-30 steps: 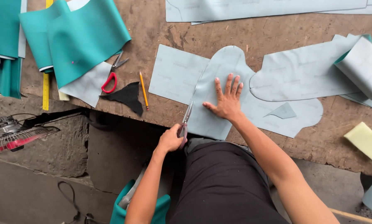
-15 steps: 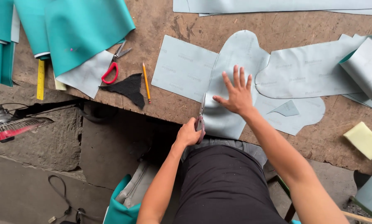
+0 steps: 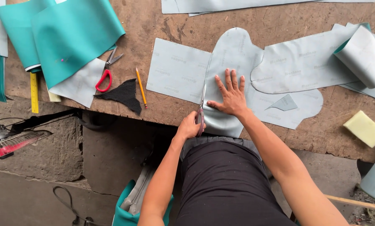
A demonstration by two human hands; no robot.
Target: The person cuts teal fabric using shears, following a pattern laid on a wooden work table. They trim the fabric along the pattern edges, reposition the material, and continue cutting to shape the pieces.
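My left hand (image 3: 190, 125) is closed around the handles of a pair of scissors (image 3: 201, 104) at the table's near edge. Their blades point away from me into a pale grey sheet (image 3: 233, 46) with a rounded top. The blades lie along the line between that rounded shape and a rectangular grey part (image 3: 177, 69) to its left. My right hand (image 3: 231, 96) lies flat with fingers spread on the grey sheet, just right of the blades.
On the worn brown table (image 3: 154, 16) lie red-handled scissors (image 3: 106, 75), an orange pencil (image 3: 141, 87), a black scrap (image 3: 122, 95), teal sheets (image 3: 74, 33), a yellow ruler (image 3: 34, 92), more grey pieces with a rolled one (image 3: 363, 54), and a yellow sponge (image 3: 365, 127). A fan (image 3: 11, 140) stands lower left.
The scissors have moved farther up into the grey sheet with my left hand. My right hand stays flat on the sheet beside the blades.
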